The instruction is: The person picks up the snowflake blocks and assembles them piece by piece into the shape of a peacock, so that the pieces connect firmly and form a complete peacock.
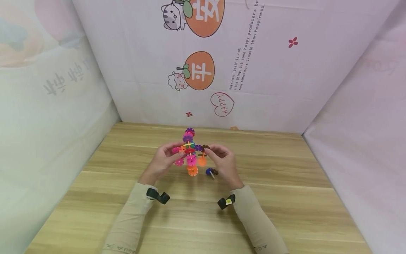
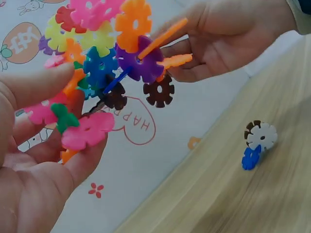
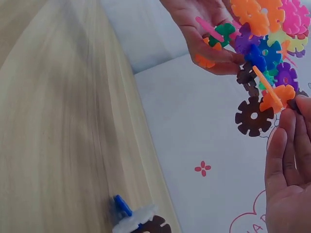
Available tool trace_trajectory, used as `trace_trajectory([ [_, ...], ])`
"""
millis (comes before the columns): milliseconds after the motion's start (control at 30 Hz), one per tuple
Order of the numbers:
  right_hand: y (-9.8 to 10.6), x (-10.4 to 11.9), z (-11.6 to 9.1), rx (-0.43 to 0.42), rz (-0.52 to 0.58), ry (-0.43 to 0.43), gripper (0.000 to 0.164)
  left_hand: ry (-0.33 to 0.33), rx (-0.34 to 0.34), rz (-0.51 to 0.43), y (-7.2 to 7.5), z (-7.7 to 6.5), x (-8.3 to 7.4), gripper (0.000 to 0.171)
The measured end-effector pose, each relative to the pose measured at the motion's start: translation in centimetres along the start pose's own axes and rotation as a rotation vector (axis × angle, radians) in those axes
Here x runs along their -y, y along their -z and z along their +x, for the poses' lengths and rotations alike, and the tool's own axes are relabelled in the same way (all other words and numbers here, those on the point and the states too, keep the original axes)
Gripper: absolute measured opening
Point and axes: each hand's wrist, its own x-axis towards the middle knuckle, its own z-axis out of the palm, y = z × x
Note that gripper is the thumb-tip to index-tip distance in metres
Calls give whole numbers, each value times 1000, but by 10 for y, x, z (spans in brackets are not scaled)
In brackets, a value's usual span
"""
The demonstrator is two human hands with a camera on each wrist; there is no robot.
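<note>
A figure built of slotted plastic snowflake discs (image 1: 191, 160), in pink, orange, purple, yellow, blue and other colours, is held up between both hands. My left hand (image 1: 161, 162) grips its left side, near a pink disc (image 2: 90, 130) and a green one (image 2: 64, 118). On the other side my right hand (image 1: 224, 163) pinches a dark brown disc (image 1: 205, 148) with thumb and fingertips. Orange discs (image 3: 278, 97) and another brown disc (image 3: 254, 116) stick out beside those fingertips. The figure's core is partly hidden by the hands and overlapping discs.
A small joined cluster of a white disc (image 2: 262, 137), a blue disc (image 2: 251, 158) and a brown disc lies on the wooden table (image 1: 285, 197), near the right wrist. Printed white cloth (image 1: 269, 70) walls stand behind and at both sides.
</note>
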Motion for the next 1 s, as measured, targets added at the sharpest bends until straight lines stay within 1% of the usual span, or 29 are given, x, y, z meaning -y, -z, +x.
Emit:
trace_trajectory([
  [167,7,3,0,42,-45,-7,18,6,-8,149,5,1,5,40],
  [333,12,8,0,90,-102,19,14,23,-5,271,8,0,3,40],
  [400,13,9,0,101,-121,30,14,20,15,302,8,0,0,40],
  [533,15,11,-1,115,-133,51,12,-12,73,348,8,0,-4,36],
  [600,16,12,-1,121,-137,71,10,-24,89,381,9,0,-5,34],
  [800,16,15,0,142,-160,146,7,-51,95,505,9,0,-14,34],
  [900,16,14,0,145,-164,161,7,-50,93,541,9,0,-17,35],
  [1000,17,13,1,153,-164,168,8,-40,101,552,9,0,-17,35],
])
